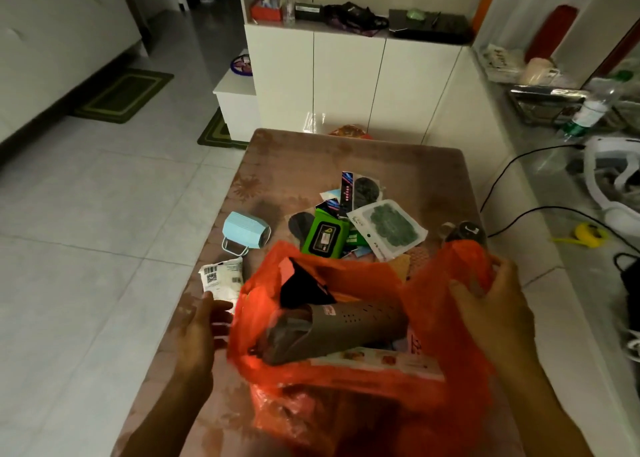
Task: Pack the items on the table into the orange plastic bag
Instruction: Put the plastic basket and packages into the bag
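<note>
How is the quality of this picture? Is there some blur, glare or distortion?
In the head view the room is dim; the left hand is motion-blurred, while the right hand on the orange plastic bag looks sharper. Glare shows on the white cabinet doors. The wide lens bends straight edges near the borders.

Your bag: translucent orange-red, glowing brighter at left wall. Inside it you see grey sleeve dotted with small perforations, black fabric above it. Your table: dusty pink-brown with faded flower pattern. Mask stack: pale blue, white loops. Wipes pack: bright green, black label. Pouch: white, dark green contents. Packet: white, black barcode and QR code. Floor tiles: pale grey-white. Mat: green, lighter borders.
</note>
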`<state>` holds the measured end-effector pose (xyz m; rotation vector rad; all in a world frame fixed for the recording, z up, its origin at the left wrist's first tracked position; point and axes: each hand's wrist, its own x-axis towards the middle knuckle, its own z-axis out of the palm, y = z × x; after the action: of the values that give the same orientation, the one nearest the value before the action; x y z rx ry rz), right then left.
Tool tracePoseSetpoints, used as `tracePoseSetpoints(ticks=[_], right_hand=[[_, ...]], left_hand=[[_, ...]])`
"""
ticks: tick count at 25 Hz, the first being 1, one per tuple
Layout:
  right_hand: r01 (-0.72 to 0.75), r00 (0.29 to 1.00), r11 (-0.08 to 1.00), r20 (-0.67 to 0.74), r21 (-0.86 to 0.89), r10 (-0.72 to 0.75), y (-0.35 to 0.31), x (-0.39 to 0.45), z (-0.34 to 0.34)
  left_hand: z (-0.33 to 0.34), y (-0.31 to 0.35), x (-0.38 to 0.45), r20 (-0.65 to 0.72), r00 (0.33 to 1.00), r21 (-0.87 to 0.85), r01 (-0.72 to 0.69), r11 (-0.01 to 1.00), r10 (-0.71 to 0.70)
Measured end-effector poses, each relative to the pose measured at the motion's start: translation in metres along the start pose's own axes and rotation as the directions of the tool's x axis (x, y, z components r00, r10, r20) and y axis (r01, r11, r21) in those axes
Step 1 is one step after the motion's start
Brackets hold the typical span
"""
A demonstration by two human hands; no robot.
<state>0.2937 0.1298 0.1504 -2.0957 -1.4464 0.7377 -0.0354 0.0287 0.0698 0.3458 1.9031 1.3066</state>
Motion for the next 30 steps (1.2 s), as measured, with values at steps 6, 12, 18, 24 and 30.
tracePoseSetpoints(ticks=[6, 12, 18, 24, 30], right_hand=[[0.541, 0.755, 0.778, -0.222, -0.321, -0.617, -0.003, -0.022, 0.036], [0.501, 0.846, 0.781, 0.402, -0.372, -0.351, 0.031, -0.029, 0.062], [0.052, 0.966, 0.882, 0.247, -0.468, 0.074, 0.025, -0.024, 0.046], [0.046, 0.999, 0.88, 0.042, -0.473, -0.03, 0.015, -0.017, 0.01], [0.054, 0.996, 0.987, -0.061, -0.148, -0.064, 0.013, -0.007, -0.011]], left_hand=[[-0.002, -0.026, 0.1, -0.076, 0.994, 0.276, 0.092, 0.957, -0.074], [0.01, -0.055, 0.153, -0.005, 0.97, 0.221, 0.237, 0.946, -0.242], [0.01, -0.044, 0.155, -0.026, 0.978, 0.238, 0.205, 0.949, -0.205], [-0.026, 0.002, 0.116, 0.175, 0.984, -0.046, 0.041, 0.998, -0.032], [0.014, 0.1, -0.01, 0.652, 0.742, -0.064, -0.15, 0.987, 0.155]])
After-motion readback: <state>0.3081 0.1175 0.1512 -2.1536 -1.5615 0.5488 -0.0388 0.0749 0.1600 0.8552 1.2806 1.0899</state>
